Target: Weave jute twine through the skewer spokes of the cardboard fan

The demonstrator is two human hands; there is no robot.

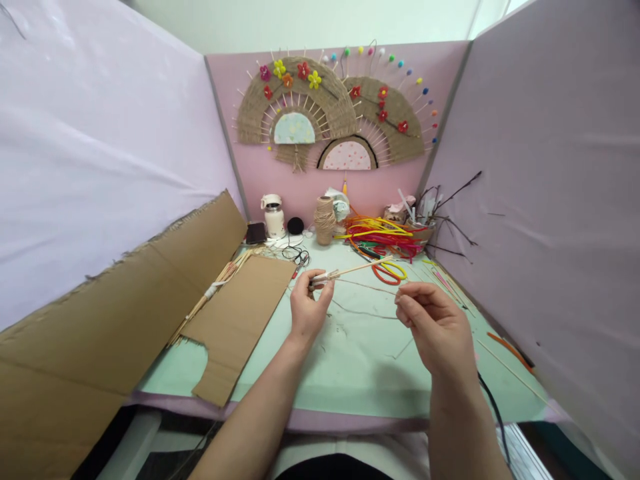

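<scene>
My left hand is closed around one end of a small bundle of thin pale wooden sticks, held above the table, whose long ends point to the right. From the bundle a thin brown twine runs across to my right hand. There the thumb and fingertips are pinched on the twine, which is nearly straight between the hands. A slack grey strand hangs below it. Just beyond the sticks lie scissors with orange handles. What sits inside my left palm is partly hidden.
Cardboard pieces and a bundle of sticks lie left. At the back stand a white bottle, a twine spool, coloured pipe cleaners and twigs. Orange-handled pliers lie right. Woven fans hang behind.
</scene>
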